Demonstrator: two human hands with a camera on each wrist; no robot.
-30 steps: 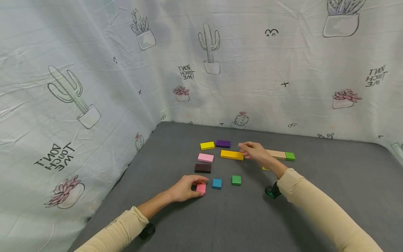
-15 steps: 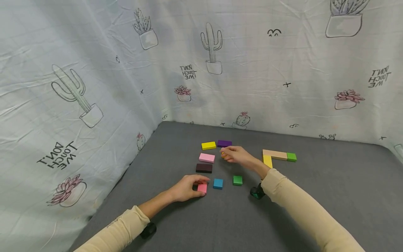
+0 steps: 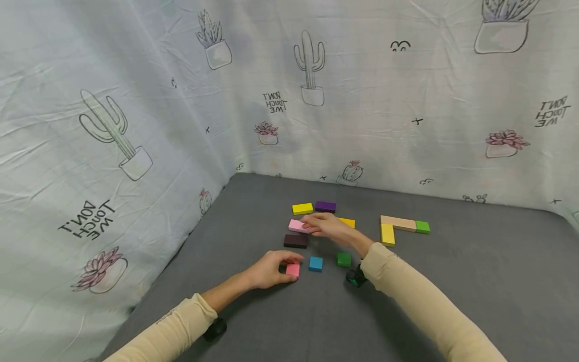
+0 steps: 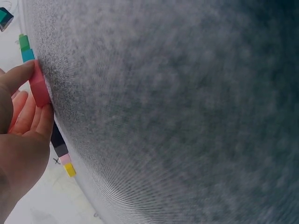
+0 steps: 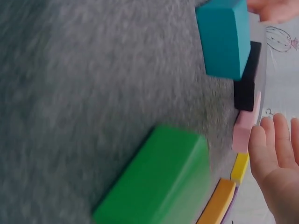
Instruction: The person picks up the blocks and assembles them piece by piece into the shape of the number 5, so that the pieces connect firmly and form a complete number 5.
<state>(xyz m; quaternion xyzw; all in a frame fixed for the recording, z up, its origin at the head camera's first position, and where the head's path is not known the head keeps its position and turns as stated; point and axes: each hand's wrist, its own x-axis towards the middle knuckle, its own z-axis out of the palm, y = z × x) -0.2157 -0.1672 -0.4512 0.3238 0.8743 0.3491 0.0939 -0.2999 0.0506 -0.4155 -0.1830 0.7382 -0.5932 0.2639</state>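
My left hand (image 3: 268, 271) pinches a small coral-pink block (image 3: 293, 270) between thumb and fingers, at the near left of the group; the left wrist view shows the same block (image 4: 39, 85) gripped at its two ends. Over the right end of a light pink block (image 3: 296, 225) is my right hand (image 3: 329, 226), its fingers extended and holding nothing. In the right wrist view its fingertips are beside that pink block (image 5: 245, 126); whether they touch it I cannot tell. The right hand partly covers an orange-yellow block (image 3: 347, 222).
A blue block (image 3: 315, 264) and a green block (image 3: 344, 259) lie right of the left hand. A dark block (image 3: 296, 241) sits between the hands. Yellow (image 3: 302, 208) and purple (image 3: 325, 206) blocks lie behind. Farther right, a beige block (image 3: 399, 223) touches yellow (image 3: 387, 235) and light green (image 3: 422, 227) blocks.
My right hand has moved left, from the orange-yellow block's right end across it to the light pink block. The left hand keeps its pinch on the coral-pink block. The head view has shifted slightly.
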